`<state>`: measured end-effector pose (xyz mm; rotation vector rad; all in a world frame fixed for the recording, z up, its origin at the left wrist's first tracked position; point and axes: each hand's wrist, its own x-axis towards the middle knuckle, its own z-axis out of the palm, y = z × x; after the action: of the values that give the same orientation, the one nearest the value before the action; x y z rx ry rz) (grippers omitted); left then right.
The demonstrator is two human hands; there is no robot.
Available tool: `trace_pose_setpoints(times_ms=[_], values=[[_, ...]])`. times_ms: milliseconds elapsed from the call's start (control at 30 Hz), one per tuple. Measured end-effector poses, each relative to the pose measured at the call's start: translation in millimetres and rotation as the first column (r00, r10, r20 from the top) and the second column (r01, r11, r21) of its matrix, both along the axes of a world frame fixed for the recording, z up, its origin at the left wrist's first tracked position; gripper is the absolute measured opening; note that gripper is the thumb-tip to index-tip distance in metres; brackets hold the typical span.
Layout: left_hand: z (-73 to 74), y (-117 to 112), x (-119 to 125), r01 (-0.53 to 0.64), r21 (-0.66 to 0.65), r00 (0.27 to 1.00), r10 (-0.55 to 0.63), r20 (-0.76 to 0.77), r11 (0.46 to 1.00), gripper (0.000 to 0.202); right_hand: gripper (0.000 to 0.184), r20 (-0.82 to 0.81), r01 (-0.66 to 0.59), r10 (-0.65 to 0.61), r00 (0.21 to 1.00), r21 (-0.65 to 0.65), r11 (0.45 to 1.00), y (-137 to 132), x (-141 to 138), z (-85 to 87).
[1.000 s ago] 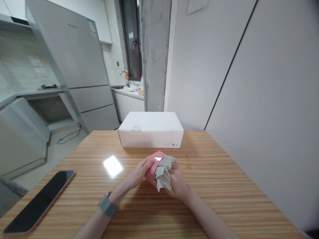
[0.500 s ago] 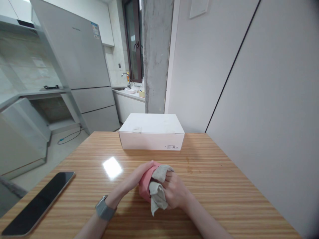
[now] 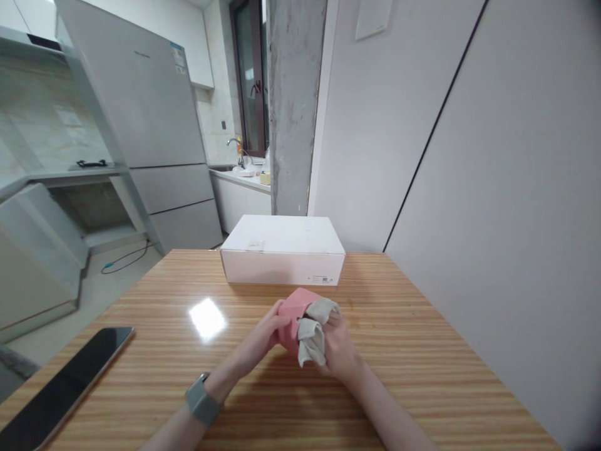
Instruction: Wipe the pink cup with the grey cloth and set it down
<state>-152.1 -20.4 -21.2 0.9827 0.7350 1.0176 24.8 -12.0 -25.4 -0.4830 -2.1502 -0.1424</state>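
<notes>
Two hands inspected, both closed: left hand (image 3: 256,343) grips a pink object (image 3: 292,319); right hand (image 3: 340,351) holds a grey cloth (image 3: 311,335) firmly against it.

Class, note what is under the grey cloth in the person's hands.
A pink object shows beneath the grey cloth, held by the left hand and right hand; the covered part cannot be seen.

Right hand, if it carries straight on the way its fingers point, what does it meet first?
The right hand meets the crumpled grey cloth first, then the pink rounded object behind it, though depth is unclear.
</notes>
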Motion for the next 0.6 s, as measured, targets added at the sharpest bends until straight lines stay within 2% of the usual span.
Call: trace_pose_setpoints(times_ms=[100,200,300,433,500,600], values=[[1.5,3.2,-1.9,-0.08,-0.043,0.997,0.079,-0.009,0.996,0.047,0.032,0.09,-0.091,0.079,0.993,0.14,0.986,-5.5,-7.1,3.6],[11.2,0.6,-9.0,-0.073,-0.046,0.991,0.068,-0.115,0.996,0.044,0.034,0.098,-0.159,0.144,0.985,0.166,0.973,-11.6,-14.1,6.5],[17.2,-2.1,-15.8,-0.035,0.06,0.973,0.047,-0.226,0.998,0.04,0.033,0.093,-0.148,0.138,0.986,0.11,0.983,-13.1,-14.9,6.1],[13.5,-2.9,-17.2,-0.045,0.218,0.936,0.118,-0.332,0.975,0.046,0.026,0.037,-0.085,0.085,0.996,0.006,0.996,-8.6,-9.4,3.1],[11.4,-5.5,-14.9,-0.034,0.239,0.936,0.114,-0.333,0.971,0.048,0.023,-0.038,-0.045,0.042,0.998,-0.066,0.997,-6.2,-6.6,2.4],[10.2,-11.2,-9.1,0.029,0.205,0.966,0.026,-0.257,0.978,0.048,0.024,-0.193,0.009,-0.037,0.98,-0.147,0.989,-4.3,-2.8,1.9]])
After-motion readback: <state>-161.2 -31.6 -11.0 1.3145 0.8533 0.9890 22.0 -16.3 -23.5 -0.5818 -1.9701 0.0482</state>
